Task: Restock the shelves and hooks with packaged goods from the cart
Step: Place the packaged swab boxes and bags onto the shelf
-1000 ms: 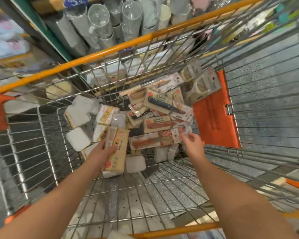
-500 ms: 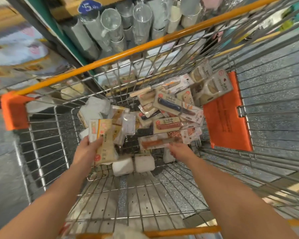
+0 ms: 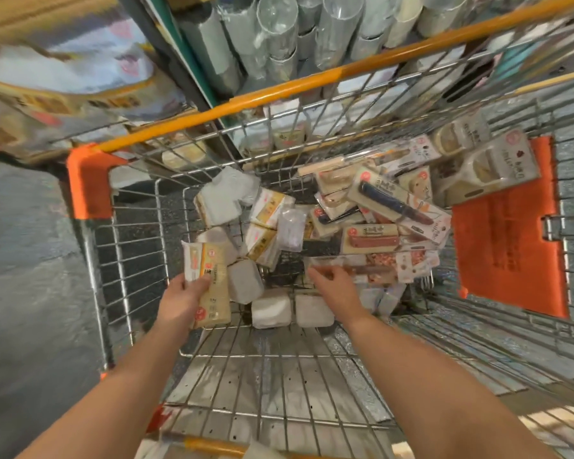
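1. Head view: your left hand [image 3: 183, 298] grips a small stack of flat tan-and-white packets [image 3: 209, 283], thumb across the front and fingers curled behind, holding it over the left part of the wire shopping cart with orange rails [image 3: 279, 86].
2. Just right of that grip, touching the packets' edge, lies a white rounded block in clear wrap [image 3: 245, 280]; two more white wrapped blocks [image 3: 292, 311] lie on the cart floor between your two wrists.
3. Your right hand [image 3: 337, 286] reaches into the pile, its fingertips [image 3: 315, 271] curled over the near edge of a long clear blister pack with a reddish-brown tool [image 3: 352, 266]. It pinches that edge lightly; how far the thumb wraps under it you cannot tell.
4. Beyond the right hand's grip, stacked carded goods lean on each other: a carded knife with a red handle [image 3: 371, 240] and, farther off, a carded knife with a dark blue handle [image 3: 396, 205].
5. Farther right of that grip, an orange plastic flap [image 3: 507, 256] hangs on the cart wall.
6. Beyond the cart's far rail, well away from both hands, clear glass tumblers [image 3: 279, 34] stand stacked on a shelf.
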`<move>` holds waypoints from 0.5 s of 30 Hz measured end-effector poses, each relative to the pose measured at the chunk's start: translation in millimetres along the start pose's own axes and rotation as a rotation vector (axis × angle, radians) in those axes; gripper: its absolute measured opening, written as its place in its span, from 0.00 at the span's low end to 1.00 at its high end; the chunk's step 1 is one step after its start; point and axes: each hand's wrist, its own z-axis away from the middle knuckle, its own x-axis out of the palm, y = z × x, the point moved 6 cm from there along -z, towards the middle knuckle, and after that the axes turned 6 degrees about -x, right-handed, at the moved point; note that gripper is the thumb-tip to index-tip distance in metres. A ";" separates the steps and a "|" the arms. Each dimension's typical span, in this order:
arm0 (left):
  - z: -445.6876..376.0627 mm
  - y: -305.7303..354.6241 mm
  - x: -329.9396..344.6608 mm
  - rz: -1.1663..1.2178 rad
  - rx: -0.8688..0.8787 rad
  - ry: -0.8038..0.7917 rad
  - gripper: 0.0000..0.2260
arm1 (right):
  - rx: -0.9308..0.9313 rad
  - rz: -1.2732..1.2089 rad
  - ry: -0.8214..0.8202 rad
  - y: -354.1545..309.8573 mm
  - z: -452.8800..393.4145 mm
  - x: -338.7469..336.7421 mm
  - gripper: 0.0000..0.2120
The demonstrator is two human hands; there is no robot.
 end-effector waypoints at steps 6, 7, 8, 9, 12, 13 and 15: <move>0.5 -4.9 2.0 0.047 -0.006 -0.013 0.13 | 0.216 -0.404 0.001 -45.7 -42.6 45.1 0.31; 3.1 -4.3 3.3 0.047 0.019 -0.014 0.13 | 0.263 -0.455 0.023 -48.3 -46.2 49.0 0.30; 5.7 -3.2 4.3 0.039 0.050 -0.020 0.17 | 0.281 -0.458 0.045 -48.5 -50.2 51.6 0.28; 7.9 -2.3 6.0 0.033 0.087 -0.034 0.22 | 0.281 -0.433 0.052 -48.3 -51.5 53.1 0.27; 14.4 1.3 9.0 0.002 0.142 -0.063 0.28 | 0.224 -0.394 0.051 -46.6 -48.1 49.2 0.21; 15.5 2.9 9.8 -0.006 0.152 -0.065 0.27 | 0.195 -0.391 0.018 -49.5 -39.9 46.1 0.17; 17.9 6.1 10.8 -0.010 0.168 -0.067 0.27 | 0.117 -0.407 -0.110 -51.6 -19.7 45.1 0.11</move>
